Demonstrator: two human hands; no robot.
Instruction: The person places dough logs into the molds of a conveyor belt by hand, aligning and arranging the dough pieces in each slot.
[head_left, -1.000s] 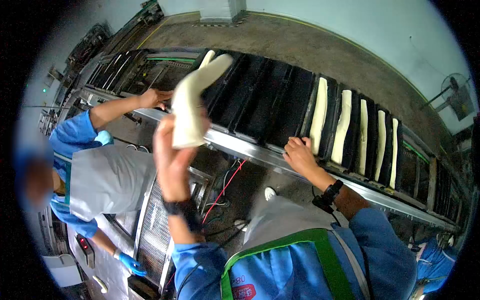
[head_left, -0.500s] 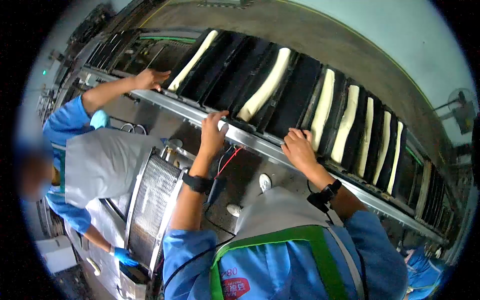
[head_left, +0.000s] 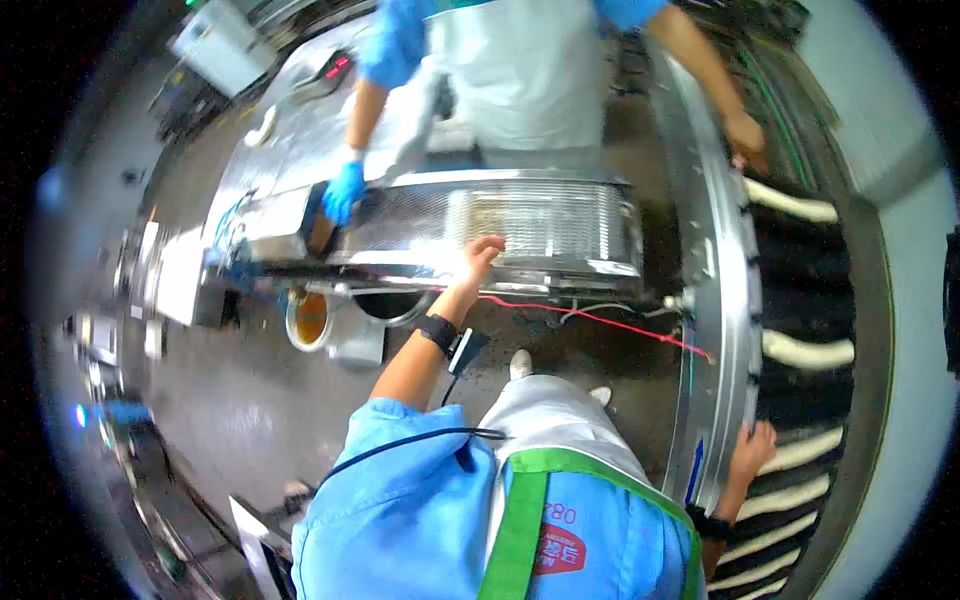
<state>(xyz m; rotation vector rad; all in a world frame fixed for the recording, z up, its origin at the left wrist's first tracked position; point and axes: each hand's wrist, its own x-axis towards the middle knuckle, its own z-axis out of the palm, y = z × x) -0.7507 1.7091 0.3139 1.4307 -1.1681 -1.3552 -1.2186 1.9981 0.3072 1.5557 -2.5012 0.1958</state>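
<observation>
My left hand (head_left: pixel 482 258) is over the near part of a metal mesh conveyor (head_left: pixel 545 220), blurred, its fingers loosely bent with nothing visible in them. My right hand (head_left: pixel 752 450) rests at the rail edge of the black trays (head_left: pixel 805 300), fingers apart, beside the end of a pale dough strip (head_left: pixel 805 450). Another dough strip (head_left: pixel 808 350) lies in a tray farther up the line, and several more lie below my right hand. A wristband is on each of my wrists.
A co-worker across the conveyor has a blue-gloved hand (head_left: pixel 345 190) at its left end and a bare hand (head_left: pixel 745 140) near a dough strip (head_left: pixel 790 200). A metal rail (head_left: pixel 715 250) runs along the trays. A red cord (head_left: pixel 600 315) and a white bucket (head_left: pixel 308 320) are below.
My view has turned left towards the mesh conveyor. My left hand has left the tray edge and moved over the conveyor; my right hand stays by the trays.
</observation>
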